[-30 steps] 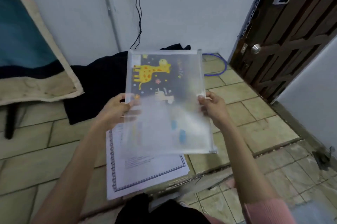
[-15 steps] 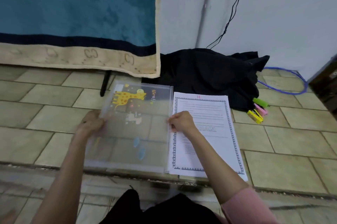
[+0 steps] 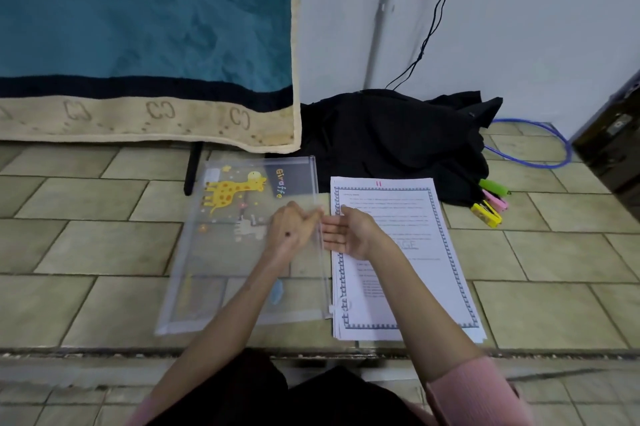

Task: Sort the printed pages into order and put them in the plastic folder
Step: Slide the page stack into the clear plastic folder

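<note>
The clear plastic folder point(image 3: 239, 252) with a yellow giraffe print lies flat on the tiled floor, its zip edge facing right. Beside it on the right lies the stack of printed pages point(image 3: 426, 273); the top sheet has a patterned border and a red "11" at its head. My left hand point(image 3: 290, 230) sits on the folder's right edge, with curled fingers and thumb pinching the zip edge. My right hand point(image 3: 348, 235) hovers over the left margin of the pages, palm turned up. Its straight fingers reach the same folder edge.
A black cloth heap point(image 3: 391, 134) lies behind the pages. Yellow, pink and green markers point(image 3: 491, 205) lie beside the heap on the right. A blue cable loop point(image 3: 540, 162) and a dark door point(image 3: 613, 148) are at the right. A blanket point(image 3: 145, 44) hangs at the left. A step edge point(image 3: 104, 353) runs along the front.
The folder has come down from in front of me onto the floor, left of the pages. My left hand crossed from its left edge to its right edge, and my right hand has opened.
</note>
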The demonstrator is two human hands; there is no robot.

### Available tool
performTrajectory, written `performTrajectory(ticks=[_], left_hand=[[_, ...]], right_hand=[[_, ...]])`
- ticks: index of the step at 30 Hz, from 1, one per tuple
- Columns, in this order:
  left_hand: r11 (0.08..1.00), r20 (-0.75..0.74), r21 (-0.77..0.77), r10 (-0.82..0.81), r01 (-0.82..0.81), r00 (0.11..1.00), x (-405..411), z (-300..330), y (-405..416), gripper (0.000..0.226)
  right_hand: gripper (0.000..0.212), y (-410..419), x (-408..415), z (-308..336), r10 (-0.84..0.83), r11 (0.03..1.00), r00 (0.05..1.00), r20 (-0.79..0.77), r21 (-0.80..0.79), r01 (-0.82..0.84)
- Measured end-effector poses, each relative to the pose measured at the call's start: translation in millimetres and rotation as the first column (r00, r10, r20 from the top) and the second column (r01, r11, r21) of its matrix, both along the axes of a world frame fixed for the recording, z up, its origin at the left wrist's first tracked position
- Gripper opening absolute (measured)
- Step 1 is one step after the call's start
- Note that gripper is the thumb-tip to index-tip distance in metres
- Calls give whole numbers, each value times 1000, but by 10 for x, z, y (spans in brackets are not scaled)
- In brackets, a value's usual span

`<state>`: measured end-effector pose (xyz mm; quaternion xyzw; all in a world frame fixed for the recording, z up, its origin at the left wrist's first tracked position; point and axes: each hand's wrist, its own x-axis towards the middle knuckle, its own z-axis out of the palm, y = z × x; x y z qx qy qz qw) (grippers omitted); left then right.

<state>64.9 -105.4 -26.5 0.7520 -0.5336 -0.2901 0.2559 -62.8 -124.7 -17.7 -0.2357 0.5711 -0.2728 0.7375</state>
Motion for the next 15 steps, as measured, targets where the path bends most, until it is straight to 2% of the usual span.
performTrajectory(ticks=[3, 7, 11, 14, 15], left_hand=[[994, 55, 106, 21, -27, 998, -50, -6, -116, 62], [989, 31, 148, 25, -29, 999, -9, -8, -196, 50], [978, -70, 203, 68, -53, 995, 102, -11, -256, 39], [976, -96, 180, 140, -121, 985, 187, -74, -245, 12], [976, -110, 169, 158, -138, 981, 200, -97, -244, 12]], right_hand=[[68, -11, -23, -42, 6, 1000, 999, 47, 23, -7], [85, 2, -72, -80, 12, 999, 994, 108, 29, -16], [80, 17, -106, -90, 18, 999, 991, 130, 28, -22], [72, 23, -116, -90, 33, 999, 992, 124, 25, -37], [71, 27, -119, -90, 39, 999, 991, 127, 24, -42]])
